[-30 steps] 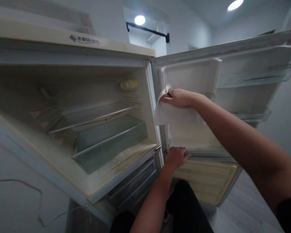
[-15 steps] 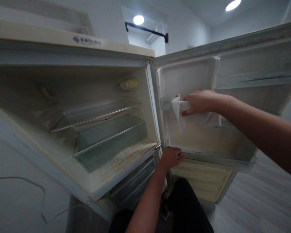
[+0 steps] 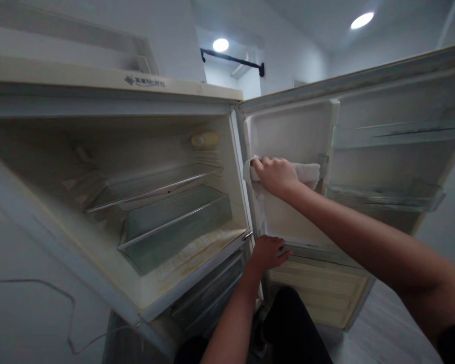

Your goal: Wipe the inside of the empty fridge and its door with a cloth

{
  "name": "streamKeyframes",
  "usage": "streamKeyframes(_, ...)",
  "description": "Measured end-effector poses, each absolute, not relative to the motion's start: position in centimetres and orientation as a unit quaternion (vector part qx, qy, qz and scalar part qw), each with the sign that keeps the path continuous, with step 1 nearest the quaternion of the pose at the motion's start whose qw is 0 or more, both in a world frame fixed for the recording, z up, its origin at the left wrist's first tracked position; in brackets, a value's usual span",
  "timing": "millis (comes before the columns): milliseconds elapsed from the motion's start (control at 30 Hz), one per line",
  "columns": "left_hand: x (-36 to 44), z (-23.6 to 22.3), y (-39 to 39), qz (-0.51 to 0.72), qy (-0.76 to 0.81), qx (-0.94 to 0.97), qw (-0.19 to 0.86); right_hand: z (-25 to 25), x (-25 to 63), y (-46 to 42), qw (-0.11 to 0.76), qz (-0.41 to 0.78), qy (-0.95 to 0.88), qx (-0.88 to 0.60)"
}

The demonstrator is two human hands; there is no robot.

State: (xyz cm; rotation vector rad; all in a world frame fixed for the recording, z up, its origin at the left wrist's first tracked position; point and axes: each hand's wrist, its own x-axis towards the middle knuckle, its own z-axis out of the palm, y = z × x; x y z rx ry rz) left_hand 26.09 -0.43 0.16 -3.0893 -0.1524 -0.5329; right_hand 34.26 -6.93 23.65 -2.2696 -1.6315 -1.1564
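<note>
My right hand [image 3: 275, 174] is closed on a white cloth [image 3: 307, 173] and presses it along the inner side of the open refrigerator door [image 3: 288, 126], at the height of a small clear bar. One end of the cloth sticks out past my fingers near the hinge side; the other trails to the right of my wrist. Lower down, my left hand [image 3: 268, 252] grips the bottom edge of the same door close to the hinge, its fingers over the edge. To the left, the refrigerator's compartment [image 3: 147, 131] stands open.
A glass shelf [image 3: 155, 187] and a clear drawer [image 3: 178, 227] sit inside the stained compartment. Clear racks [image 3: 387, 194] line the outer half of the door. Below is a lower door [image 3: 318, 293], also open, beside dark drawers [image 3: 208, 288]. A cable [image 3: 70, 313] hangs at lower left.
My right hand has moved left with the cloth, toward the door's hinge side. The left hand keeps its hold on the door edge. The view has tilted up slightly.
</note>
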Motion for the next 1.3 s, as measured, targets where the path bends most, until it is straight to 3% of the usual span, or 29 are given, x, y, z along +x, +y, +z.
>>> streamKeyframes(367, 26.4, -0.3, -0.4, -0.191, -0.051, -0.980, -0.001, 22.3, 35.8, -9.4, 0.004, -0.478, -0.568, -0.670)
streamKeyframes(533, 26.7, -0.1, -0.6, -0.182, -0.051, -0.982, -0.011, 21.9, 38.5, -12.6, 0.036, -0.466, -0.539, -0.701)
streamKeyframes(733, 27.9, 0.3, -1.7, -0.171, -0.082, -0.982, -0.006, 21.8, 42.1, -15.0, -0.011, -0.471, -0.495, -0.730)
streamKeyframes(1300, 30.0, -0.5, -2.3, -0.199, -0.110, -0.974, 0.000, 20.9, 38.2, -6.3, 0.081, -0.474, -0.543, -0.688)
